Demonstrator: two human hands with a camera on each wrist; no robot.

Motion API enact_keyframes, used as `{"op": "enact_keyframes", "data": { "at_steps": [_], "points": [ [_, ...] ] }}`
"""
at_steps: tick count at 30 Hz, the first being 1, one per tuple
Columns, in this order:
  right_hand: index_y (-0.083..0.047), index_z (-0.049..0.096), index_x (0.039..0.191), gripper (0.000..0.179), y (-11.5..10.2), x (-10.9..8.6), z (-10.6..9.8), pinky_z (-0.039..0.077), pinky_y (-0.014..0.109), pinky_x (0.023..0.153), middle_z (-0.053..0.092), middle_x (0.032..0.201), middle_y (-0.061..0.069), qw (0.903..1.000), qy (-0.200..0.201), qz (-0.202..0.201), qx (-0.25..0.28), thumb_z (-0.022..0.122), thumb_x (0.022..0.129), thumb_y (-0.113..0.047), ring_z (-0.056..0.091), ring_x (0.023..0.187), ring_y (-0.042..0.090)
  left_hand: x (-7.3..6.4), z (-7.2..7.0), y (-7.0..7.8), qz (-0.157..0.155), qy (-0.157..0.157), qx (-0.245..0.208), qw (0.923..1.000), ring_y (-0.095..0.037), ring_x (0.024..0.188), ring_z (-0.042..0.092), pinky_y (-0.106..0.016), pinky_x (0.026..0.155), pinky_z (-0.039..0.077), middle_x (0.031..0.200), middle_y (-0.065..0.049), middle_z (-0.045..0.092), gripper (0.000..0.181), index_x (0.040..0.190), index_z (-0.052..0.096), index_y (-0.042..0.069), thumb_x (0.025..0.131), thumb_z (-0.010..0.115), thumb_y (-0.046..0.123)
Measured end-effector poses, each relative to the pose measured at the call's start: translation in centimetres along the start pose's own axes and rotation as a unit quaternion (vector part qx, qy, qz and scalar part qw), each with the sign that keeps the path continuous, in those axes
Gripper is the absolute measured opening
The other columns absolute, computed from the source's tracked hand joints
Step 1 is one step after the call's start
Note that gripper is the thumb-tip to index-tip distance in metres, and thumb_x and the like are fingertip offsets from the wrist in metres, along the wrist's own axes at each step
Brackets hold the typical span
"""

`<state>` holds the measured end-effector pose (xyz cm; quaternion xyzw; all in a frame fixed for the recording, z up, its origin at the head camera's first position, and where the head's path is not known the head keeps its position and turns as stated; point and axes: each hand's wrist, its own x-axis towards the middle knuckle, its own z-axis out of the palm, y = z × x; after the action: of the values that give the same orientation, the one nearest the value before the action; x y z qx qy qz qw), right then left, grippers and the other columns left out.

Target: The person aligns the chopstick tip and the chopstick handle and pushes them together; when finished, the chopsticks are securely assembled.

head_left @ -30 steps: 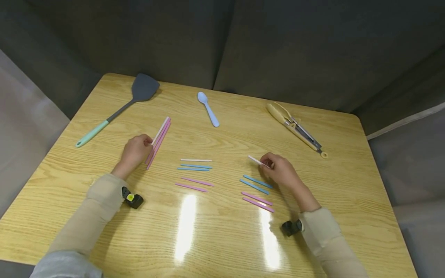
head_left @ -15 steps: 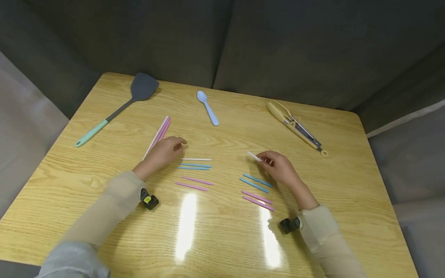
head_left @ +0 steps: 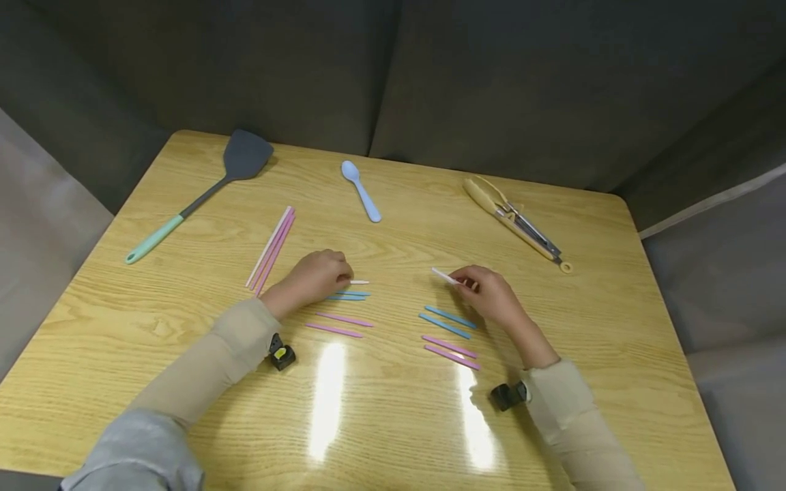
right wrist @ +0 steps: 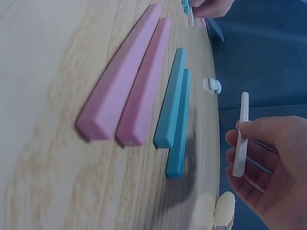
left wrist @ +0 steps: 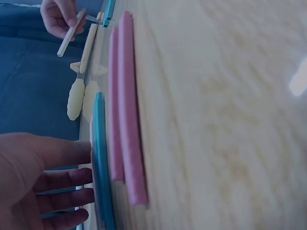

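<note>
While a left pair of pink sticks (head_left: 334, 330) and a right pair of pink sticks (head_left: 452, 358) are being carried nearest by the wooden bench (head_left: 393, 423), a left pair of blue sticks (head_left: 346, 298) and a right pair of blue sticks (head_left: 445, 326) are being borne just beyond. Past the left blues, a white stick (head_left: 359, 282) is being partly covered by the left hand (head_left: 319, 274), whose thumb and fingers are being held apart, tips at the stick; whether it is being gripped cannot be told. A raised white stick (right wrist: 240, 155) is being pinched between thumb and fingers by the right hand (head_left: 491, 294), above the bench. Longer pink sticks (head_left: 277, 249) are being bordered by a long white stick (head_left: 268, 247) at left. Farthest, yellow tongs (head_left: 517, 230), a pale blue spoon (head_left: 362, 193) and a dark spatula (head_left: 247, 155) are being supported.
</note>
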<state>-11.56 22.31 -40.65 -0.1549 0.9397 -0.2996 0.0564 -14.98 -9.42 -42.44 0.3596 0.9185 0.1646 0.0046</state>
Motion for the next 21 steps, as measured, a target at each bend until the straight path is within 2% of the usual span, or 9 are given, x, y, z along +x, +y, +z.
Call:
{"op": "enact_keyframes", "data": {
  "at_steps": [3, 6, 11, 17, 21],
  "points": [
    [-0.001, 0.062, 0.106, 0.021, -0.1, 0.0, 0.0, 0.045, 0.030, 0.059, 0.059, 0.086, 0.009, 1.0000, -0.001, 0.002, 0.001, 0.058, 0.087, -0.008, 0.054, 0.072, 0.019, 0.1, 0.2, 0.1, 0.029, 0.015, 0.038, 0.9988, -0.018, 0.069, 0.056, -0.031, 0.064, 0.048, 0.077, -0.003, 0.060, 0.005, 0.081, 0.068, 0.007, 0.080, 0.066, 0.012],
    [-0.002, 0.062, 0.106, 0.021, -0.1, 0.1, 0.0, 0.046, 0.031, 0.059, 0.059, 0.086, 0.009, 1.0000, 0.000, 0.000, 0.000, 0.058, 0.087, -0.008, 0.054, 0.072, 0.019, 0.2, 0.4, 0.2, 0.044, 0.030, 0.062, 0.9966, -0.018, 0.065, 0.054, -0.029, 0.060, 0.047, 0.072, -0.004, 0.057, 0.004, 0.077, 0.066, 0.005, 0.080, 0.065, 0.008],
    [-0.002, 0.063, 0.105, 0.020, -0.2, 0.2, 0.0, 0.046, 0.032, 0.062, 0.060, 0.086, 0.009, 1.0000, 0.004, -0.007, 0.002, 0.059, 0.086, -0.008, 0.054, 0.073, 0.020, 0.5, 0.4, 0.2, 0.048, 0.044, 0.061, 0.9960, -0.017, 0.060, 0.052, -0.028, 0.055, 0.046, 0.068, -0.004, 0.056, 0.006, 0.074, 0.065, 0.005, 0.080, 0.064, 0.005],
    [-0.003, 0.064, 0.104, 0.019, -0.5, 0.4, -0.1, 0.045, 0.031, 0.061, 0.060, 0.086, 0.009, 0.9998, 0.011, -0.011, 0.011, 0.059, 0.086, -0.008, 0.053, 0.073, 0.020, 0.7, 0.0, 0.1, 0.027, 0.033, 0.032, 0.9986, -0.016, 0.061, 0.054, -0.027, 0.055, 0.047, 0.072, -0.004, 0.058, 0.002, 0.080, 0.064, 0.005, 0.080, 0.063, 0.007],
    [-0.003, 0.064, 0.103, 0.019, -0.9, 0.5, -0.2, 0.044, 0.031, 0.059, 0.062, 0.085, 0.010, 0.9996, 0.018, -0.012, 0.017, 0.058, 0.086, -0.008, 0.053, 0.069, 0.019, 1.0, -0.6, 0.4, -0.010, 0.016, -0.019, 0.9997, -0.015, 0.066, 0.059, -0.027, 0.058, 0.049, 0.078, -0.004, 0.063, 0.005, 0.085, 0.063, 0.006, 0.084, 0.061, 0.011]
  ]
}}
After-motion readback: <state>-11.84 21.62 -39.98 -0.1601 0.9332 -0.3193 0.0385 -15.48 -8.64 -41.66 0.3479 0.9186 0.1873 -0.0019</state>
